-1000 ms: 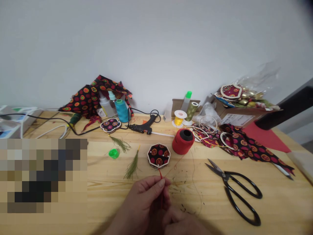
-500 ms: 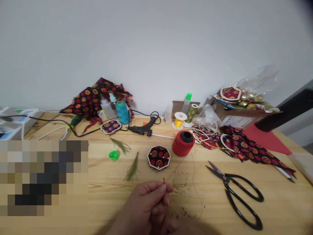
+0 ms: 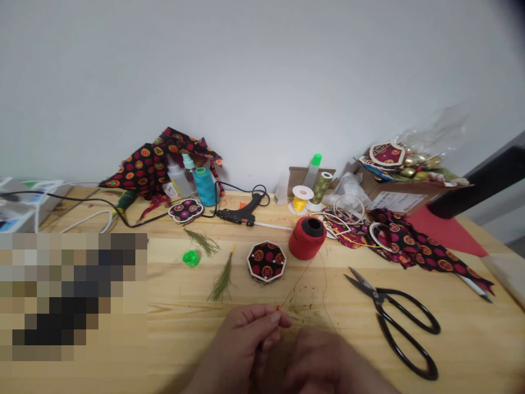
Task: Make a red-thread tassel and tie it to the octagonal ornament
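My left hand [image 3: 248, 336] is closed at the lower middle, thumb and forefinger pinching red thread [image 3: 278, 308]. A strand of it runs up from the fingertips to the red thread spool [image 3: 304, 245]. Just right of it is my right hand [image 3: 324, 358], blurred and low in the picture, its fingers curled toward the left hand; what they hold, if anything, is hidden. Beyond the hands lies an octagonal fabric-covered piece [image 3: 266, 261] with a pale wooden rim and small white beads. A green tassel [image 3: 222, 279] rests to its left.
Black-handled scissors [image 3: 381, 300] lie partly open on the right. Behind are a glue gun [image 3: 241, 212], a blue thread cone [image 3: 205, 187], a yellow spool [image 3: 301, 201] and patterned fabric [image 3: 426, 246]. A green cap [image 3: 191, 258] sits at left. A pixelated patch covers the lower left.
My right hand has come up and to the right from beneath the left hand. The red thread end at my left fingertips sticks out less. The left hand keeps its pinch.
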`<state>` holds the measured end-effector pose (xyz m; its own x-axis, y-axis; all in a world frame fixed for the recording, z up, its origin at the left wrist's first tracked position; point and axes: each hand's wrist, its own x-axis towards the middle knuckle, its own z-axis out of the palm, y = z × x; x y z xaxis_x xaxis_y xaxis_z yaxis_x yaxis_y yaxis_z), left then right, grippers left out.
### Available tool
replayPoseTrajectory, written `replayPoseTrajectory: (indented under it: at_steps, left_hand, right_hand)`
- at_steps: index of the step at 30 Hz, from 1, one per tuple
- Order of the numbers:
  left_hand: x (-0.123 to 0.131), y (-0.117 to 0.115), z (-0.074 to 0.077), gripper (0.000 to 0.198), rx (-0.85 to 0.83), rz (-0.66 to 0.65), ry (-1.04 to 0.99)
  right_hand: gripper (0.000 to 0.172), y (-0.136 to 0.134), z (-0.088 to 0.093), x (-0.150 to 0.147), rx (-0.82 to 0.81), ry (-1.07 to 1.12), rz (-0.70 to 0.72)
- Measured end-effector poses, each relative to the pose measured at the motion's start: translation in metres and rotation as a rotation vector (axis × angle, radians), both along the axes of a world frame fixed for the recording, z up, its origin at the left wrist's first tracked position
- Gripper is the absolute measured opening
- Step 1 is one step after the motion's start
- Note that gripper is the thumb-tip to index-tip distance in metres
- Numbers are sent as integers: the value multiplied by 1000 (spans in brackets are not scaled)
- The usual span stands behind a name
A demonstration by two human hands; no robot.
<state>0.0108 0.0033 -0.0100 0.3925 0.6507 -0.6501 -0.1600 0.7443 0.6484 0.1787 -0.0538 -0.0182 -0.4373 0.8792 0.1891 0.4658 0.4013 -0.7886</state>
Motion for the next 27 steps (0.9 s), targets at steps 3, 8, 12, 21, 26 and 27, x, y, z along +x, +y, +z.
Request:
replayPoseTrajectory:
  at_steps: [3, 8, 12, 21, 26, 27]
  left_hand:
    - [1, 0, 2, 28, 4, -6, -11]
    - [1, -2, 2, 28, 34, -36, 32]
    - [-1, -5, 0, 22, 55, -71, 64]
    - [2, -8, -8, 26, 40, -165, 10]
    - [3, -2, -11, 34, 34, -232, 23]
    - [3, -1, -11, 35, 35, -249, 30]
  right_hand:
    - [20, 13, 5, 1, -225, 137, -285]
    - [20, 32, 7, -7, -651, 487, -543]
    - [34, 40, 4, -13, -884, 743, -572]
    - [41, 55, 20, 8, -768, 1004, -637]
    - [41, 70, 41, 30, -692, 1029, -675]
    - [40, 74, 46, 33, -672, 1025, -670]
